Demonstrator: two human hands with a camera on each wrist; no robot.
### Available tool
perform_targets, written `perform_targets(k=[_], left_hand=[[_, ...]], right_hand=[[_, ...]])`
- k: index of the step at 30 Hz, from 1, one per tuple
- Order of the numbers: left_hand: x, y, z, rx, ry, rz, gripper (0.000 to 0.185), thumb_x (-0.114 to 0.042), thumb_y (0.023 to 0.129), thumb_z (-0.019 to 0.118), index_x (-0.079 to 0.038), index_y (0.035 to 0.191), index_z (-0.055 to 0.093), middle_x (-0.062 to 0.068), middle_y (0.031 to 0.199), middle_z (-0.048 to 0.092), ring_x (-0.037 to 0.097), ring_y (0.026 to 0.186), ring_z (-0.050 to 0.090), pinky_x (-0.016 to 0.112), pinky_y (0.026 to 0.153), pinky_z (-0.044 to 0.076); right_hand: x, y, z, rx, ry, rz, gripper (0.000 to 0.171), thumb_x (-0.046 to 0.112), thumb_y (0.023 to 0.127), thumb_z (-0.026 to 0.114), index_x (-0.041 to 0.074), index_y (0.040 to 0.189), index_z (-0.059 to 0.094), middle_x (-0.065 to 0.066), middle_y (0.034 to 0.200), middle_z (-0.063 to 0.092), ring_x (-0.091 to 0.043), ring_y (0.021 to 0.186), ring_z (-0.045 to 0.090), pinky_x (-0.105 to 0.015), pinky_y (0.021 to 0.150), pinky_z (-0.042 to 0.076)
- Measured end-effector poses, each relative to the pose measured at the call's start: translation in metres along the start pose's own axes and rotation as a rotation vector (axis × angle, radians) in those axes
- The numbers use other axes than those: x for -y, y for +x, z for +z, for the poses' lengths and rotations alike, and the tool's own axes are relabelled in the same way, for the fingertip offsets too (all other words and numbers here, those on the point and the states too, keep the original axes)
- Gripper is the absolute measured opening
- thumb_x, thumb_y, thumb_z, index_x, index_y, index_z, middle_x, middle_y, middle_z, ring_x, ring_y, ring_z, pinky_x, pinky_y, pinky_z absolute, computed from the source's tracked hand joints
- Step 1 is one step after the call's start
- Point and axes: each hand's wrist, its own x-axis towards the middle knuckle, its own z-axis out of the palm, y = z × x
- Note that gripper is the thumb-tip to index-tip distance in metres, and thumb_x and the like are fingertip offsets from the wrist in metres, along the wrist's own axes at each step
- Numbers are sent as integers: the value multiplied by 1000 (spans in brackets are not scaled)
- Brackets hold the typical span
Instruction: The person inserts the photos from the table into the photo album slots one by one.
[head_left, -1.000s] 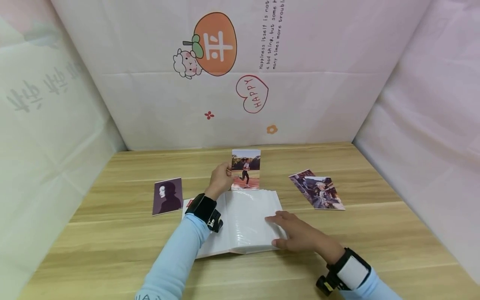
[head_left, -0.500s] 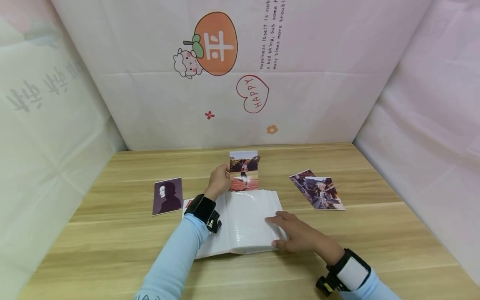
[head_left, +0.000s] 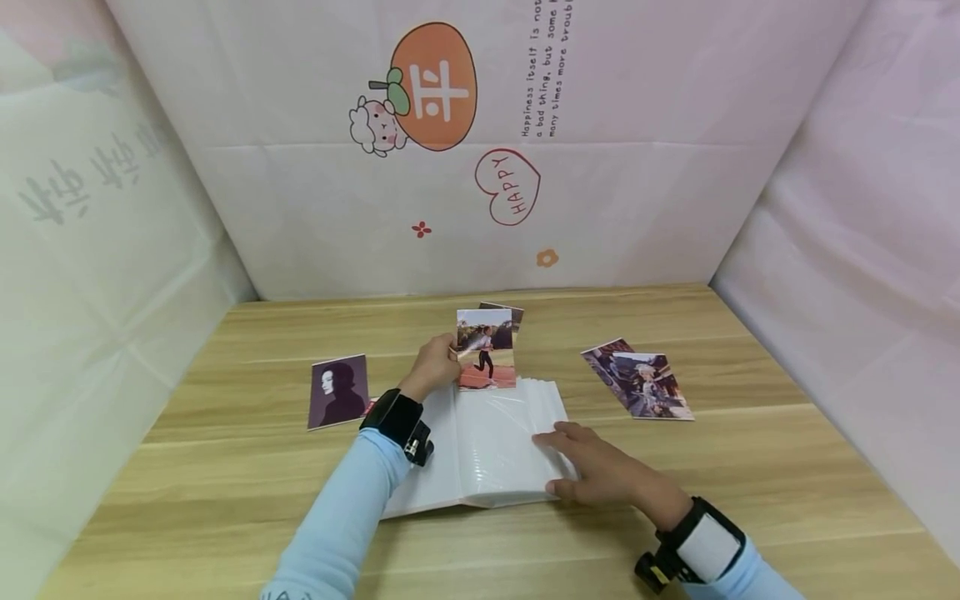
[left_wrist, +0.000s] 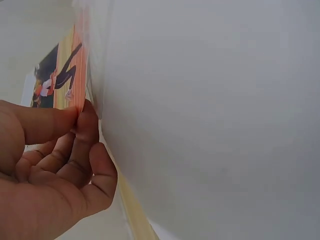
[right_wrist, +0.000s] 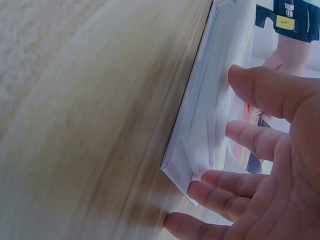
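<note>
My left hand pinches a photo of a runner on a track by its left edge. In the left wrist view, thumb and forefinger grip the photo near its corner. The photo's lower edge overlaps the top of an open photo album with clear-sleeved white pages. My right hand rests at the album's right side, fingers spread. The right wrist view shows its fingertips against the edges of the album's page stack.
Behind the held photo, another photo lies on the wooden table. A dark portrait photo is left of the album. Two overlapping photos lie to the right. A printed white cloth stands along the back.
My left hand has brought the runner photo slightly down and left, so its lower edge now overlaps the album's top. Another photo behind it has come into view. The right hand stays put.
</note>
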Motion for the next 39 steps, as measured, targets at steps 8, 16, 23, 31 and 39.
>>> perform_targets(k=[8, 16, 23, 31, 39], left_hand=[[-6, -1, -2, 0, -139, -48, 37, 14, 75, 58, 2, 110, 50, 11, 79, 59, 21, 66, 57, 28, 57, 43], [-7, -1, 1, -61, -91, 68, 25, 13, 76, 62, 1, 96, 54, 9, 74, 57, 18, 66, 49, 25, 55, 37], [-5, 3, 5, -70, 20, 131, 21, 5, 80, 68, -2, 90, 51, 5, 72, 51, 19, 68, 47, 26, 56, 36], [-5, 3, 3, -11, 26, 110, 32, 9, 81, 64, 0, 109, 51, 6, 72, 51, 18, 63, 47, 26, 52, 37], [-4, 2, -1, 1, -78, 97, 30, 17, 73, 59, -3, 95, 54, 7, 77, 55, 21, 70, 51, 26, 52, 39]], right_hand=[[2, -1, -2, 6, 6, 20, 61, 27, 84, 68, 5, 136, 45, -30, 139, 30, -46, 125, 30, -60, 96, 29], [2, 0, -1, 3, 1, 11, 61, 27, 83, 68, 6, 136, 45, -30, 139, 31, -46, 125, 31, -59, 95, 30], [3, 0, 1, -1, 7, 16, 62, 28, 83, 69, 6, 136, 45, -30, 139, 30, -47, 124, 31, -60, 95, 30], [3, 0, 0, 0, -2, 23, 61, 27, 83, 69, 7, 136, 45, -30, 139, 30, -47, 125, 30, -60, 95, 29], [4, -1, -1, 3, 2, 26, 62, 28, 83, 69, 7, 136, 45, -30, 139, 30, -47, 125, 30, -60, 95, 29]])
